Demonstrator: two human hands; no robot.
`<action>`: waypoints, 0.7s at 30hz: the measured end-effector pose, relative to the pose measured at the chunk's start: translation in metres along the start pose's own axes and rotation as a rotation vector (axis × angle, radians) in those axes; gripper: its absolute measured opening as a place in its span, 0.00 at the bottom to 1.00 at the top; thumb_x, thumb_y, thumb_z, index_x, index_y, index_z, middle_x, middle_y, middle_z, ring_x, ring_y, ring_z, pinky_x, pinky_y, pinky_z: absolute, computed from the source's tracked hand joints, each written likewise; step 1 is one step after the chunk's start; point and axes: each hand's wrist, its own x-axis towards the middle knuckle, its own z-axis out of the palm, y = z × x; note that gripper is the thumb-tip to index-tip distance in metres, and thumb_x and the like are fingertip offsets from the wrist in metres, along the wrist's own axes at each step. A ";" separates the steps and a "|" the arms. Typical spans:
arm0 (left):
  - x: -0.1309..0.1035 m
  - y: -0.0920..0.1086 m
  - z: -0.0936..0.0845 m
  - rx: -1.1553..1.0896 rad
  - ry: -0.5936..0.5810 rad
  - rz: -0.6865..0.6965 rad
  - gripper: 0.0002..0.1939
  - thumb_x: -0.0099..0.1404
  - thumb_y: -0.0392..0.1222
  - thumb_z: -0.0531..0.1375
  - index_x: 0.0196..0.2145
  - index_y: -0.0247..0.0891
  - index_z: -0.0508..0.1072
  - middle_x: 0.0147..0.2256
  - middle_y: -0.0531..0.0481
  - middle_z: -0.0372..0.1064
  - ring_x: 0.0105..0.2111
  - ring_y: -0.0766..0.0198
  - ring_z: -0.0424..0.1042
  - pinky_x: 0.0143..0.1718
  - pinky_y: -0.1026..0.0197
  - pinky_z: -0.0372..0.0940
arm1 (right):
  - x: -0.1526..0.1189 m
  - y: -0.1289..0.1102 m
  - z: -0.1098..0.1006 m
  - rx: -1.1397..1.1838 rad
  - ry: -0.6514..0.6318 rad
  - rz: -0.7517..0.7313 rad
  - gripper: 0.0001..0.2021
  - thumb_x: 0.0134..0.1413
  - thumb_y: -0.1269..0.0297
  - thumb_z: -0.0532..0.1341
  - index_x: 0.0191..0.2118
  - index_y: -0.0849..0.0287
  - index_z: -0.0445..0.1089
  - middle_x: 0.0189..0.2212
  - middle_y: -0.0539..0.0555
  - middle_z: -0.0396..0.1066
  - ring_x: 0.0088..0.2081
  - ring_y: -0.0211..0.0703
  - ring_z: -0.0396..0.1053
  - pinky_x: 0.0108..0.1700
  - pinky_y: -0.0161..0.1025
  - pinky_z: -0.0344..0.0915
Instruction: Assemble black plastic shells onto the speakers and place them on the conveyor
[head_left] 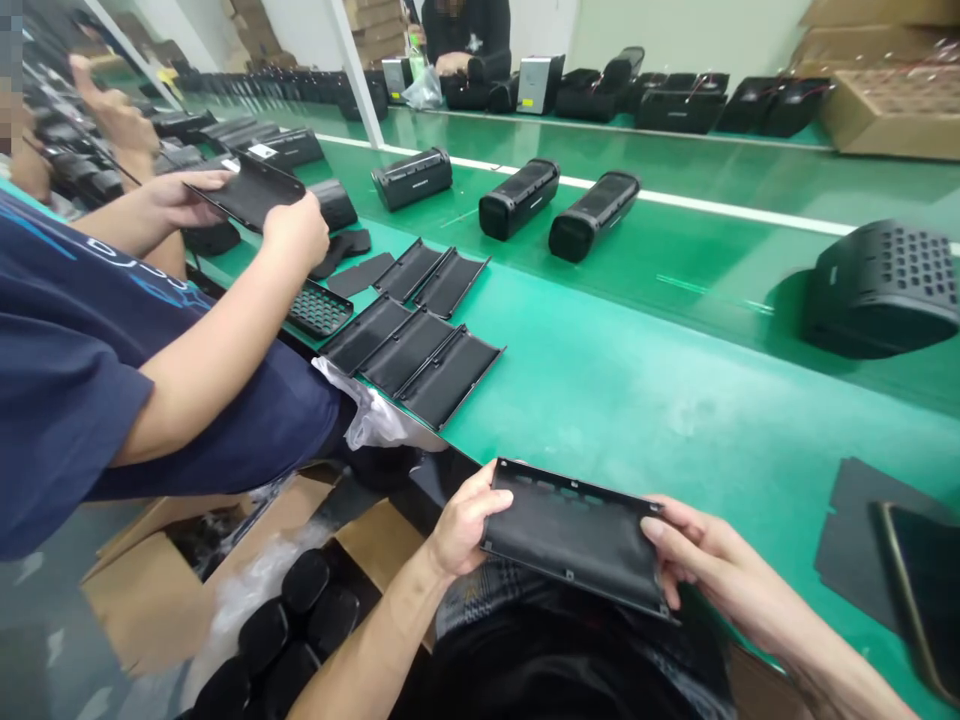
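Right now I am holding a flat black rectangular plastic panel (576,535) between both hands, just over the near edge of the green worktop (637,390) and above my lap. My left hand (463,520) is clamped on its left short end, thumb on top and fingers curled underneath, while my right hand (701,560) is gripping the right short end the same way. The panel is lying nearly level, tilted slightly toward me, its inner face with a row of small cut-outs along the far edge facing up. Judging by this, I am inspecting or orienting the part before setting it down; the next move would call for keeping it level and placing it squarely. Farther along the worktop, several similar ribbed black trays (409,350) are lying side by side, touching one another. Beside me a co-worker in a dark blue shirt (75,350) is handling another black panel (244,190). Near my right, a thin black foam sheet (851,540) is lying flat on the worktop, well apart from my panel.
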 end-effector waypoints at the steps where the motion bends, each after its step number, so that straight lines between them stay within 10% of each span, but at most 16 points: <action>1: -0.001 -0.001 0.000 0.005 0.000 0.001 0.27 0.57 0.41 0.71 0.55 0.34 0.79 0.43 0.42 0.83 0.42 0.51 0.82 0.46 0.57 0.73 | -0.001 0.001 -0.001 0.005 -0.006 -0.003 0.34 0.61 0.33 0.66 0.53 0.61 0.70 0.19 0.45 0.70 0.19 0.39 0.68 0.27 0.36 0.62; 21: -0.011 -0.015 -0.010 -0.015 0.000 0.083 0.25 0.63 0.51 0.69 0.55 0.39 0.80 0.50 0.38 0.81 0.55 0.41 0.78 0.56 0.46 0.73 | -0.003 -0.005 -0.004 -0.058 -0.006 -0.028 0.26 0.69 0.40 0.63 0.55 0.59 0.72 0.21 0.46 0.70 0.23 0.40 0.67 0.32 0.38 0.63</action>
